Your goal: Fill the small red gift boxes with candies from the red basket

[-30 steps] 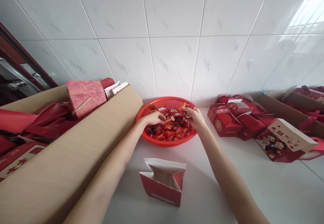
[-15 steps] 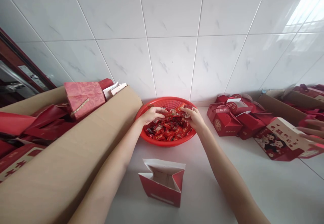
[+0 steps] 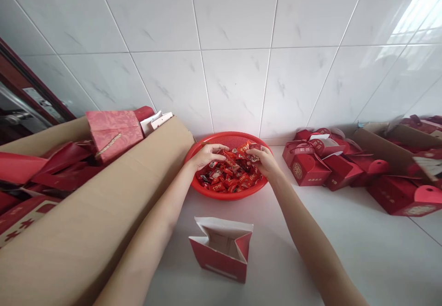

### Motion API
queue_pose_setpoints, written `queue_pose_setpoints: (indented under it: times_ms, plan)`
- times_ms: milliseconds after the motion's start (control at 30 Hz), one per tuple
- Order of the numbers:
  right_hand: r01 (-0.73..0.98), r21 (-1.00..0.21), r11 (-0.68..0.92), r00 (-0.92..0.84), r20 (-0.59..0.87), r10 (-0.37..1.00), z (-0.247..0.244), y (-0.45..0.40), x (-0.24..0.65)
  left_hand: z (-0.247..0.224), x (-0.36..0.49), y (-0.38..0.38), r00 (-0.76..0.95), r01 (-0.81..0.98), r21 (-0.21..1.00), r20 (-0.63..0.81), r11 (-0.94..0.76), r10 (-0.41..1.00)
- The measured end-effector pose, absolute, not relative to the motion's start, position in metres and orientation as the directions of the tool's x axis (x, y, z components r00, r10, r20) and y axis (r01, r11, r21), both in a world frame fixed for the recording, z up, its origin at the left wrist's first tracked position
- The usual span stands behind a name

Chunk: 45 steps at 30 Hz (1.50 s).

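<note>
A red plastic basket (image 3: 228, 196) full of wrapped candies (image 3: 229, 179) stands against the wall. My left hand (image 3: 207, 155) reaches over its left side, fingers curled at a red-wrapped candy. Across from it, my right hand (image 3: 264, 159) has its fingers closed on wrapped candies at the right side, some showing red and white print. Nearer to me, a small red paper box (image 3: 221, 262) stands upright, its top open and white inside; nothing shows in it.
To the left, a long cardboard carton (image 3: 138, 195) holds red boxes and a pink bag (image 3: 115, 135). Several red gift boxes (image 3: 311, 170) sit on the right of the white table (image 3: 276, 269), with another carton (image 3: 383, 147) behind. White tiles (image 3: 235, 85) rise at the back.
My hands have barely moved over the candies. At the far right, another person's hand has left view, and the box printed with figures is gone from the front of the gift boxes.
</note>
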State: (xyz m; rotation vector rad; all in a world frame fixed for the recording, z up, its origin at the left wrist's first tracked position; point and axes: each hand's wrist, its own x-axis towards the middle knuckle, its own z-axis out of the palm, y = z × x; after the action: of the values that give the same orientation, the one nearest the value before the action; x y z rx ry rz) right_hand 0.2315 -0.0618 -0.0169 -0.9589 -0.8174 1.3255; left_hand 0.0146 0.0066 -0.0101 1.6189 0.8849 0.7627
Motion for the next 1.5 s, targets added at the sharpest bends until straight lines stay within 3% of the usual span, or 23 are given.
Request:
queue_pose_setpoints:
  times_ms: [600,1100,1500]
  plan:
    - [-0.374,-0.925,0.072,0.137,0.021,0.990,-0.020,-0.063,0.232,-0.010,0.014,0.005,0.484,0.145,0.981,0.040,-0.125,0.874]
    - [-0.409,-0.910,0.066,0.170,-0.005,0.985,-0.012,-0.067,0.230,-0.005,0.015,-0.001,0.507,0.116,0.993,-0.045,-0.017,0.861]
    - [-0.390,-0.920,0.026,0.091,-0.010,0.996,-0.016,-0.066,0.231,-0.013,0.015,0.007,0.434,0.151,0.971,0.104,-0.186,0.895]
